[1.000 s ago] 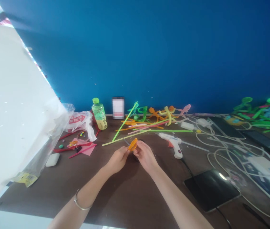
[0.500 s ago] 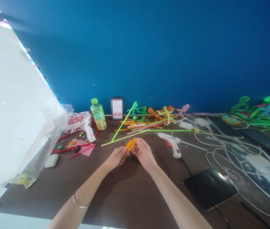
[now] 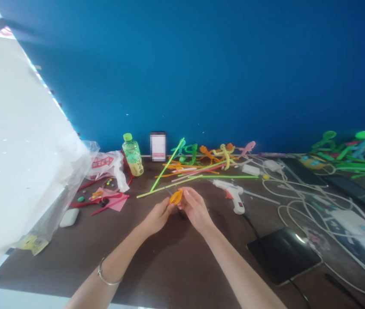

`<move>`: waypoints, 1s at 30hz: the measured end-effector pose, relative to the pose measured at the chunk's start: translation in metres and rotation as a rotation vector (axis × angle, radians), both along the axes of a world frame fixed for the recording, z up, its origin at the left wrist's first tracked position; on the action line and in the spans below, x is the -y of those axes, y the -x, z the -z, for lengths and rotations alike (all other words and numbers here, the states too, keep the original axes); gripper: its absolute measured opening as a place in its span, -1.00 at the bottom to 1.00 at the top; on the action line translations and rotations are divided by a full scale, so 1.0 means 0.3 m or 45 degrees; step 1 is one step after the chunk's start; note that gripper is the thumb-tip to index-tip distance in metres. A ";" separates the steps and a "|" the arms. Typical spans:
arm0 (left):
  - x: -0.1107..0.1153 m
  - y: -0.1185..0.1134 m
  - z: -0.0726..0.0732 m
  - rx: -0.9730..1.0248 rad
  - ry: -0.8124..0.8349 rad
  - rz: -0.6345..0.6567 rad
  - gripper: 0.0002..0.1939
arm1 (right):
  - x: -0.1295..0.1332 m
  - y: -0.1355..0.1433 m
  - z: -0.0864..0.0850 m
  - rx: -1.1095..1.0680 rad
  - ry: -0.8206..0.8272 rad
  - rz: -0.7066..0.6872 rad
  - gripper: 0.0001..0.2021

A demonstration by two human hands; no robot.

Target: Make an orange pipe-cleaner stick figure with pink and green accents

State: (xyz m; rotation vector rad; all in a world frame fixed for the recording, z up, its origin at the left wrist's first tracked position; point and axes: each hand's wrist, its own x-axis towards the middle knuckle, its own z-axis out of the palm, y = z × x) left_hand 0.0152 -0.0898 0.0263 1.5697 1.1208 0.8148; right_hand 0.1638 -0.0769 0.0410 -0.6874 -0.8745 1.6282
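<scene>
Over the middle of the dark table, my two hands meet at an orange pipe cleaner piece (image 3: pixel 176 197) bent into a small looped shape. My left hand (image 3: pixel 158 216) pinches it from the left, fingers closed. From the right, my right hand (image 3: pixel 194 208) grips its other side with thumb and fingers together. A thin dark tool, too small to name, shows just behind and below the fingers. Beyond the hands lie loose pipe cleaners, among them a bright green one (image 3: pixel 168 165) and a yellow-green one (image 3: pixel 169 186).
A glue gun (image 3: pixel 234 194) lies right of my hands, and a black tablet (image 3: pixel 284 255) nearer. White cables (image 3: pixel 285 210) tangle at the right. Pipe cleaner figures (image 3: pixel 224 154) stand along the blue wall. At the left are a green-capped bottle (image 3: pixel 133 156), plastic bags and a white case (image 3: pixel 69 218).
The orange pipe cleaner piece has turned slightly, and its loop looks more open. Both hands stay in nearly the same place.
</scene>
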 end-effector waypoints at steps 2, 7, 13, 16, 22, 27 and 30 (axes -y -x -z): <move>0.000 0.006 0.000 -0.218 -0.129 0.001 -0.67 | -0.001 -0.003 0.002 -0.001 0.001 0.004 -0.80; 0.001 0.012 -0.001 -0.402 -0.185 0.042 -0.73 | -0.005 -0.010 -0.003 -0.017 0.075 -0.014 -0.82; 0.003 0.023 -0.010 -0.421 -0.236 0.027 -0.77 | -0.012 -0.032 -0.012 -0.130 0.238 -0.222 -0.83; 0.001 0.030 -0.012 -0.434 -0.233 0.032 -0.79 | -0.012 -0.045 -0.010 -0.109 0.216 -0.313 -0.83; -0.001 0.031 -0.010 -0.422 -0.256 0.071 -0.79 | -0.009 -0.054 -0.016 -0.048 0.133 -0.407 -0.83; -0.004 0.032 -0.012 -0.444 -0.256 0.090 -0.79 | -0.011 -0.053 -0.019 -0.030 0.092 -0.423 -0.81; -0.002 0.033 -0.013 -0.458 -0.255 0.092 -0.80 | -0.011 -0.053 -0.021 -0.019 0.097 -0.419 -0.80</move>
